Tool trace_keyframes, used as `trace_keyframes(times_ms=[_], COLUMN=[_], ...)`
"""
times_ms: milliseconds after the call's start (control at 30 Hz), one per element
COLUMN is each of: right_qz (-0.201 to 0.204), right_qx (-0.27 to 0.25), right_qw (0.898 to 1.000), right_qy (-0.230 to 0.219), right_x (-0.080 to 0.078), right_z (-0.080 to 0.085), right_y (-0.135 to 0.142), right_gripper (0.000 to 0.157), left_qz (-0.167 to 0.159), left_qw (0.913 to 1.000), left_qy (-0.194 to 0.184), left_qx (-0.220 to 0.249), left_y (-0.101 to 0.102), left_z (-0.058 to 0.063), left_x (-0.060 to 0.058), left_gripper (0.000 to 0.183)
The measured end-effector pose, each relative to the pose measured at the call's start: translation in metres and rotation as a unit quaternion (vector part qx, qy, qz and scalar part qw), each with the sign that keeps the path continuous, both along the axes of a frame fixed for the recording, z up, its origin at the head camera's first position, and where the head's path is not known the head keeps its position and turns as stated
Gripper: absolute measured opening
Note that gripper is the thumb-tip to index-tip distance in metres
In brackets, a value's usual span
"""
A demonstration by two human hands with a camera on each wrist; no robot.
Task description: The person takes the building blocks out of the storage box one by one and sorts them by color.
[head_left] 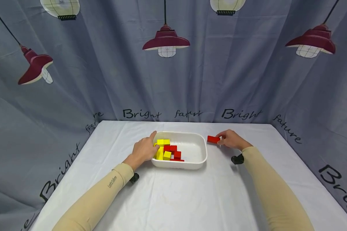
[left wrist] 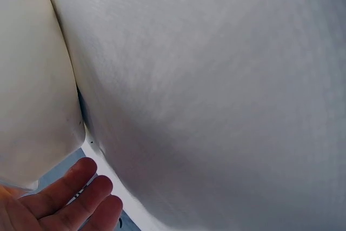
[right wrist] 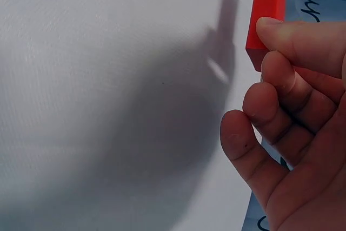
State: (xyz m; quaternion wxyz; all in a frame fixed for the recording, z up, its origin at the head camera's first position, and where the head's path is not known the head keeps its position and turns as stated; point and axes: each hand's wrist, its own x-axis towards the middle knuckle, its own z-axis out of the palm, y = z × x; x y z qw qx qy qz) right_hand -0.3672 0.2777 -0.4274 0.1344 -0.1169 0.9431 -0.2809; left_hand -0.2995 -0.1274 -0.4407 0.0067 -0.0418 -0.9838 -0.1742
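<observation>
A white rectangular tray (head_left: 191, 164) sits on the table with yellow blocks (head_left: 160, 153) and red blocks (head_left: 173, 148) gathered in its left part. At its left end, my left hand (head_left: 144, 149) holds the rim, thumb over the edge. In the left wrist view, several fingers (left wrist: 81, 196) stretch out beside the tray's outer wall (left wrist: 38, 79). To the right of the tray, my right hand (head_left: 232, 140) pinches one end of a long red block (head_left: 213, 139) between thumb and fingers. The right wrist view shows this red block (right wrist: 265, 9) above the cloth, its shadow beside it.
White cloth covers the table (head_left: 173, 195). Behind its far edge hangs a grey-blue curtain (head_left: 191, 86) printed with lamps and lettering. Small black devices (head_left: 237, 159) are worn at both wrists.
</observation>
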Motion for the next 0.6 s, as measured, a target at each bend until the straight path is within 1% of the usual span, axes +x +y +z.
trace_keyframes(times_ms=[100,200,300,367,500,600], right_qz=[-0.007,-0.011,-0.012,-0.008,-0.01,-0.018], right_qx=[-0.006,-0.002,0.0,-0.003,-0.015,-0.017], right_qw=[1.0,1.0,1.0,1.0,1.0,1.0], right_qy=[0.006,0.0,-0.007,-0.002,0.001,-0.007], right_x=[-0.002,-0.002,-0.001,0.0,0.001,0.002], right_z=[-0.001,-0.003,-0.005,-0.006,-0.007,-0.012], right_y=[0.0,-0.001,-0.001,-0.002,-0.004,-0.005], right_gripper=[0.038,0.039,0.039,0.038,0.037,0.038], left_qz=[0.0,-0.001,-0.004,-0.005,0.004,0.008], left_qw=[1.0,1.0,1.0,1.0,1.0,0.9999], left_qy=[0.006,0.001,-0.003,-0.001,-0.003,-0.008], left_qx=[0.003,0.002,0.003,0.002,-0.001,0.005], left_y=[0.001,0.001,0.002,0.002,0.001,0.002], left_z=[0.003,0.004,0.004,0.003,0.002,0.0], left_x=[-0.001,-0.001,0.0,0.0,0.002,0.004], left_gripper=[0.07,0.07,0.07,0.07,0.07,0.07])
